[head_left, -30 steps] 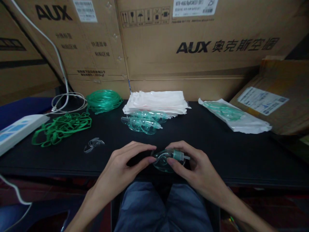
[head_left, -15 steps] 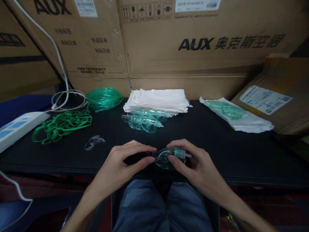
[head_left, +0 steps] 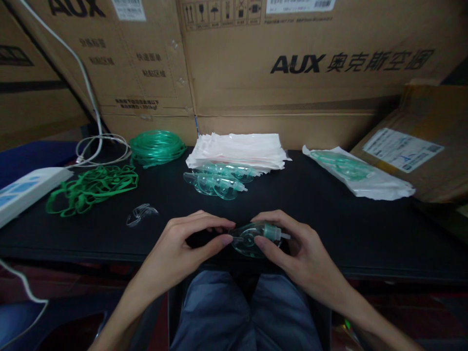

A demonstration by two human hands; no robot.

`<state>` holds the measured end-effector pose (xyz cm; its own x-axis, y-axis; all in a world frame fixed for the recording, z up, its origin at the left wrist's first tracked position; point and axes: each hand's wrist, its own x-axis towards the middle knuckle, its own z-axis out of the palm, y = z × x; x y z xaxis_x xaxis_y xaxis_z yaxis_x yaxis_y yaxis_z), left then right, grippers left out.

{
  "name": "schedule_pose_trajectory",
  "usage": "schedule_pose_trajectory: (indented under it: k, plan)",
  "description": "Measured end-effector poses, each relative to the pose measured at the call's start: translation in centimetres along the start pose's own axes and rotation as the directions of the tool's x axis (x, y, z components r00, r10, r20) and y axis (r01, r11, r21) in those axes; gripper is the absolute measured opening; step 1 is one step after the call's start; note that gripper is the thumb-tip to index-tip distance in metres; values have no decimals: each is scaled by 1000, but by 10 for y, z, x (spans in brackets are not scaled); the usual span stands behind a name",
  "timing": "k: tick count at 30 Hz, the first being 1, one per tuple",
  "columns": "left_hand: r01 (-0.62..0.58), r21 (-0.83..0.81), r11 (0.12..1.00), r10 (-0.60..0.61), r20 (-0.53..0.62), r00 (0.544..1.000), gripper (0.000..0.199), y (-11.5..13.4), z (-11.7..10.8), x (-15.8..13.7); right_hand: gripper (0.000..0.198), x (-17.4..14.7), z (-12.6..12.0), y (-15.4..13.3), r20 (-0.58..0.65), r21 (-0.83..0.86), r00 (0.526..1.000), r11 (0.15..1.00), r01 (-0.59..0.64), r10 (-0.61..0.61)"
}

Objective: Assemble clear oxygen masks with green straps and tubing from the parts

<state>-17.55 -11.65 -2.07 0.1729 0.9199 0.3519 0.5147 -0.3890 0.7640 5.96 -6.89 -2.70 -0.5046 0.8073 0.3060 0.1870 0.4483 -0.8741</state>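
A clear green oxygen mask lies on its side in front of me, just over the near part of the black table. My right hand grips its wide end around the pale connector, thumb on the near side and fingers behind. At the narrow nose end, my left hand pinches the mask's tip between thumb and index finger. A thin pale strip shows by the left thumb; its full shape is hidden. Beyond my hands lie several similar masks. Small shiny clear pieces lie left of my left hand.
Green elastic straps and a coil of green tubing are on the left, near a white power strip. White packets are stacked behind the masks. A bagged mask lies right, before a carton.
My left fingertips have shifted very slightly left along the mask's narrow end. My right hand keeps the same hold, and the view has tilted a little.
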Motion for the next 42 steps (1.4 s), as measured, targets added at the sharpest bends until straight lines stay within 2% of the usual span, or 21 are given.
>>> schedule_pose_trajectory:
  k: [18, 29, 38, 42]
  plan:
    - [14, 23, 1000, -13, -14, 1000, 18, 2, 0, 2, 22, -1, -4, 3, 78, 73, 997, 997, 8, -14]
    - [-60, 21, 998, 60, -17, 998, 23, -2, 0, 1, 23, 1, -6, 2, 155, 136, 987, 988, -67, 46]
    - [-8, 14, 1000, 8, -43, 999, 24, 0, -1, 0, 22, 1, -10, 3, 220, 201, 974, 975, -96, 51]
    - [-23, 25, 999, 25, -73, 997, 24, 2, 0, -1, 23, 1, -10, 4, 225, 214, 972, 970, -114, 64]
